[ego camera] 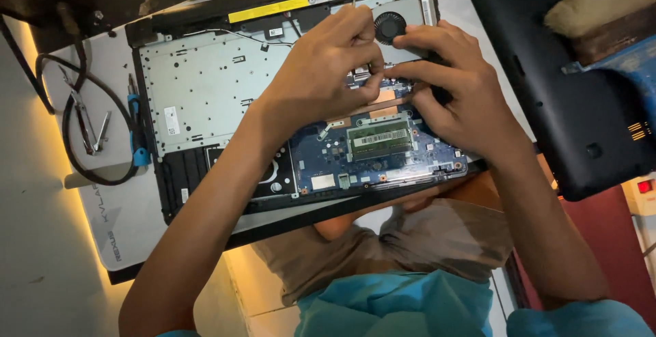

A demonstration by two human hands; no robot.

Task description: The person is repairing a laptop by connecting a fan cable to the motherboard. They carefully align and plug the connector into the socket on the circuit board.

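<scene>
The opened laptop (225,98) lay bottom-up across a white work mat (130,228), its cover off and its insides bare. A long yellow label strip (268,9) ran along the black battery bar at its far edge, a small white sticker (171,120) sat on the grey metal plate at the left, and another white label crossed the green memory module (380,139) on the blue motherboard (342,159). A round black cooling fan (389,26) showed at the far edge, just beyond the fingers. The left hand (324,71) was curled over the board beside the copper heat pipe (372,108), fingertips pinched together on something too small to make out. The right hand (458,84) met it fingertip to fingertip, fingers bent and pressed down on a dark part by the fan; whether it gripped anything could not be told. On the mat left of the laptop lay a blue-handled screwdriver (137,129), metal tweezers (89,122) and a looped black cable (68,105). The removed black bottom cover (547,91) rested at the right.
</scene>
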